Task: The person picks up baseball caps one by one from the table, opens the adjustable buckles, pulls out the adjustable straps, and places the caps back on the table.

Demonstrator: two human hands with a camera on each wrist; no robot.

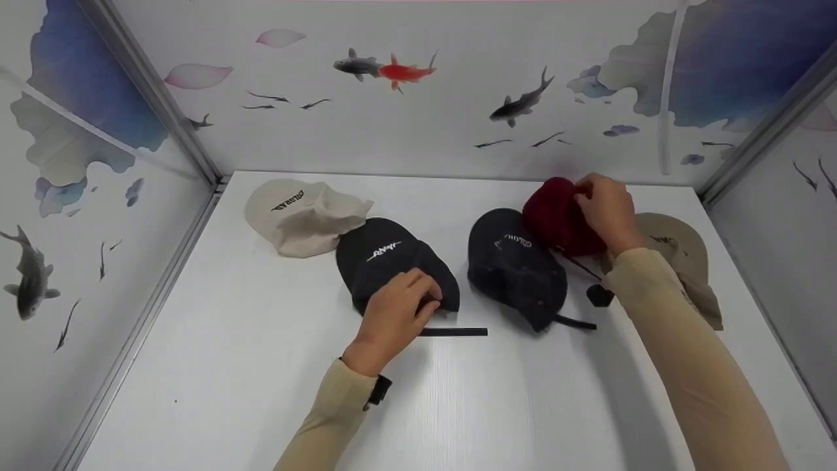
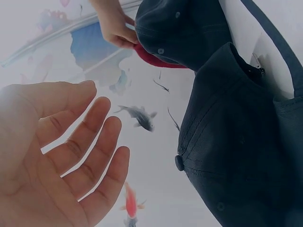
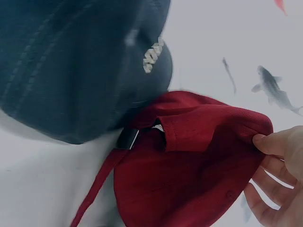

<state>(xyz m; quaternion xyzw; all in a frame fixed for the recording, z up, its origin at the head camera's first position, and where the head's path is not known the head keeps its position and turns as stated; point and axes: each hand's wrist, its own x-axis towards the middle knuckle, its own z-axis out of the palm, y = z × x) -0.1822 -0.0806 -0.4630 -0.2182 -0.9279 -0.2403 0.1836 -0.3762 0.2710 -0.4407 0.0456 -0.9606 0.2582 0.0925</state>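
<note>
My right hand [image 1: 611,212] pinches the edge of a dark red cap [image 1: 556,219] at the back right, thumb and fingers on its fabric. In the right wrist view the cap's opening and its loose strap with a metal buckle [image 3: 128,138] face the camera. My left hand [image 1: 392,317] hovers over the near side of a black cap [image 1: 376,252] with white lettering. Its fingers are relaxed and hold nothing, apart from the cap in the left wrist view. A dark navy cap [image 1: 503,255] lies beside the red one, partly under it.
A cream cap [image 1: 307,219] lies at the back left, meeting the black cap. At the right, a tan cap [image 1: 680,245] is partly hidden by my right arm. A black strap [image 1: 458,332] lies near my left hand. White panels [image 1: 458,144] with painted fish enclose the white table [image 1: 216,366].
</note>
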